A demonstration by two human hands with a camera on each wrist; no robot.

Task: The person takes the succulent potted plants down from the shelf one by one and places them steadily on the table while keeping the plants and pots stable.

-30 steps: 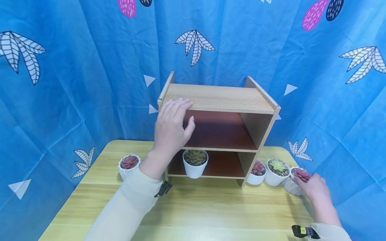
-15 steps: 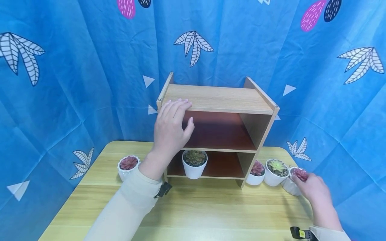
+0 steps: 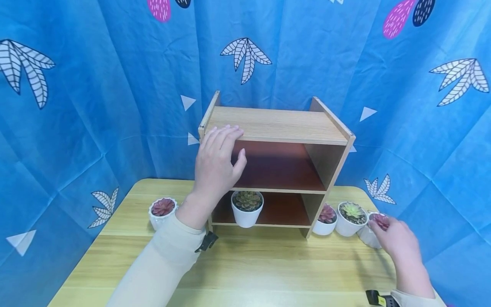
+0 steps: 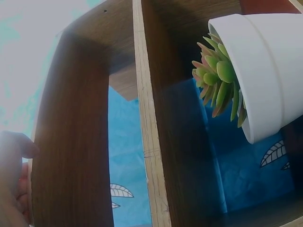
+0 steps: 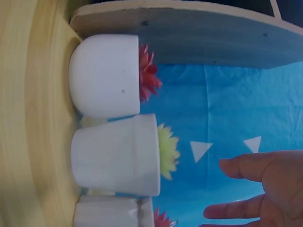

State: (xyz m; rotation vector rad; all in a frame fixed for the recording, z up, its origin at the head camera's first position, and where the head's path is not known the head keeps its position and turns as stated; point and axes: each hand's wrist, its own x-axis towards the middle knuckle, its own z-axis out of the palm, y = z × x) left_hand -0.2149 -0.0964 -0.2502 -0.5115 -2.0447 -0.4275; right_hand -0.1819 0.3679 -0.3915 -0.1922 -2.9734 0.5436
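My left hand [image 3: 215, 164] rests at the left front edge of the top board of a wooden shelf unit [image 3: 284, 123], fingers laid over the board and thumb apart. Below it, a white pot with a green succulent [image 3: 247, 209] stands at the front of the lower compartment; in the left wrist view this potted succulent [image 4: 265, 75] appears sideways. My right hand [image 3: 400, 243] is by a white pot with a red succulent [image 3: 370, 235], the rightmost in a row. In the right wrist view the fingers [image 5: 241, 208] are straight, spread and apart from the pots.
Beside the unit's right side stand a white pot with a red succulent [image 3: 325, 226] and one with a light green succulent [image 3: 350, 224]. Another red succulent in a white pot [image 3: 161, 215] stands left on the wooden table [image 3: 268, 273]. A blue patterned curtain [image 3: 134, 85] surrounds the table.
My right hand has shifted very slightly left beside the rightmost pot. The left hand and the pots stay in place; the head view has drifted a little.
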